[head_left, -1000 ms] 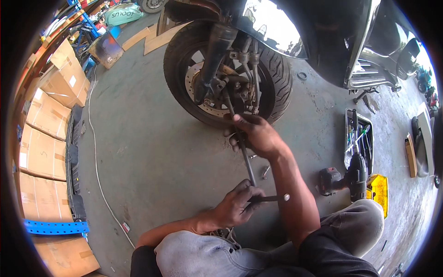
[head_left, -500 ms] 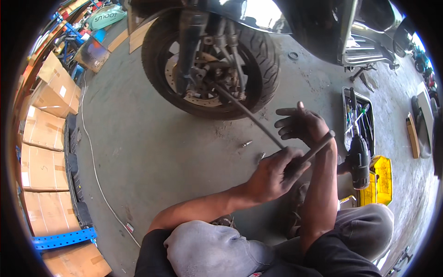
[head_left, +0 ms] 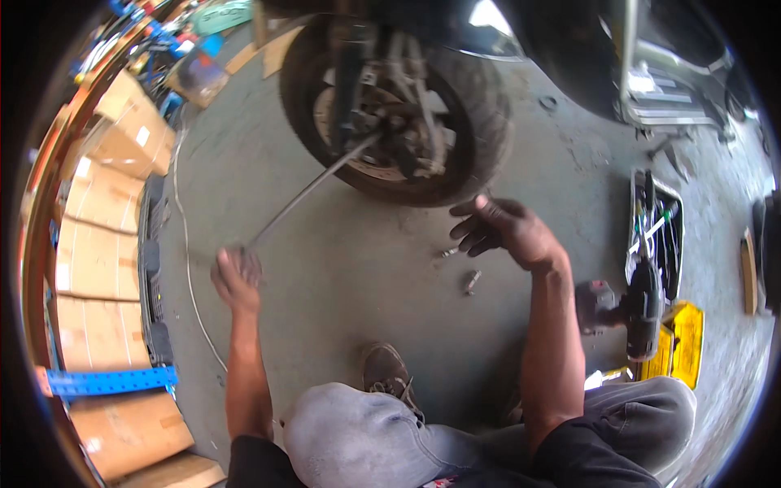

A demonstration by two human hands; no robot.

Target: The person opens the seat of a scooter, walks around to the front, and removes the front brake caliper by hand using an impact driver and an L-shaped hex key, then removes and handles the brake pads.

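Observation:
A long metal bar runs slantwise from the hub area of a motorcycle's front wheel toward the lower left. My left hand, slightly blurred, is closed on its outer end. The bar's inner end meets dark parts near the wheel's centre, and how it fits there cannot be made out. My right hand hovers below the tyre's right side, fingers spread and holding nothing. Beneath that hand, a small metal bolt-like piece lies on the floor, with another close to the fingertips.
On the right lie a tray of tools, a black cordless power tool and a yellow bin. Cardboard boxes line the left side beside a pale cable. The motorcycle's dark bodywork overhangs the far side.
My left hand has swung the bar's outer end from the right across to the left. My right hand has shifted slightly, still open. The whole view has tilted a little.

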